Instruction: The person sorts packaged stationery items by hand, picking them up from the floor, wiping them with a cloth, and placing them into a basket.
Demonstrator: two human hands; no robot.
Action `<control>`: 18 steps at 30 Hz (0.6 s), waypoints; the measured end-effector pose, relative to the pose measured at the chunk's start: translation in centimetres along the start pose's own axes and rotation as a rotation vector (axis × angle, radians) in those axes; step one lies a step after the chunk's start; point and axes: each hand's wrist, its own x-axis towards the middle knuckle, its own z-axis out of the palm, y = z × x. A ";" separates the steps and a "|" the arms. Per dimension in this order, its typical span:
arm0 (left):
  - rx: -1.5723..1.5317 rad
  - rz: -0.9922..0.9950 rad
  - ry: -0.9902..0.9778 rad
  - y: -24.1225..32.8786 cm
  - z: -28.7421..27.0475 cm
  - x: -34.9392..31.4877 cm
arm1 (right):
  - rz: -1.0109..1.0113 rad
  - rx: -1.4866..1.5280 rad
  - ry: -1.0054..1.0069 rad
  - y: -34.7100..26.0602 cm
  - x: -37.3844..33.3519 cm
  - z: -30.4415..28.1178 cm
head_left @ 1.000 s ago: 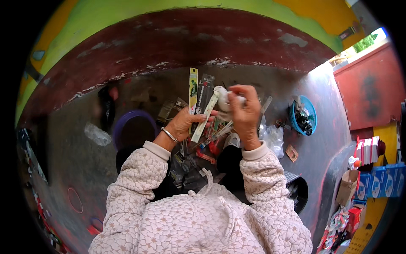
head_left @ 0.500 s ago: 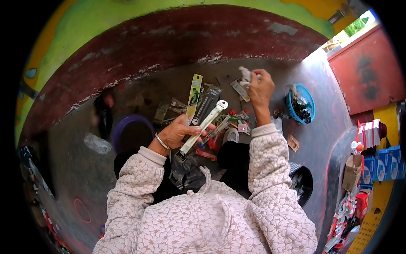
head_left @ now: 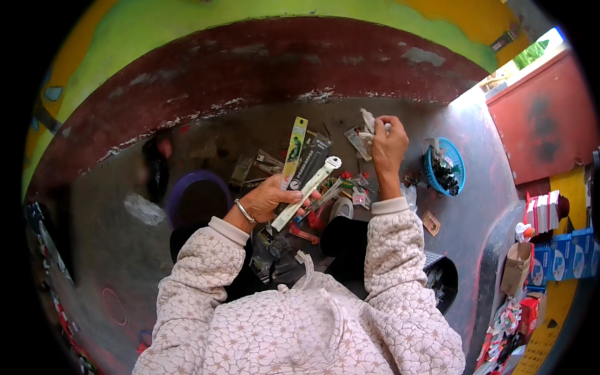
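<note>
My left hand (head_left: 275, 197), with a bangle at the wrist, is closed around several long, narrow packages fanned out above my lap. Among them are a yellow package (head_left: 293, 153), a black package (head_left: 312, 164) and a whitish one (head_left: 306, 192) with a hanging hole at its top end. Higher up and to the right, my right hand (head_left: 389, 150) has its fingers pinched on a crumpled white cloth (head_left: 367, 120), whose ends stick out past them. Below both hands lies a jumble of small packaged items (head_left: 359, 190) on the floor, partly hidden by the packages.
A blue basket (head_left: 461, 164) with dark items stands to the right, and a purple basin (head_left: 199, 177) to the left. Nearer my right leg is a dark bin (head_left: 447, 284). Boxes (head_left: 565, 256) line the right side; a maroon wall (head_left: 281, 62) curves across the front.
The whole view has shifted slightly downward. The white cloth hangs a little differently in my right hand. Both hands keep their hold, in almost the same places.
</note>
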 end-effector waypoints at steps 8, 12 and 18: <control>0.060 -0.060 0.003 -1.2 -0.9 -0.3 | -0.739 0.075 -0.378 -5.7 -5.6 3.6; 0.099 -0.100 -0.141 -0.8 0.0 -1.0 | -0.465 -0.267 -0.240 -1.7 -1.6 3.1; -0.031 -0.111 -0.110 -0.8 -0.4 -0.3 | 0.284 0.402 -0.307 1.0 0.9 -0.6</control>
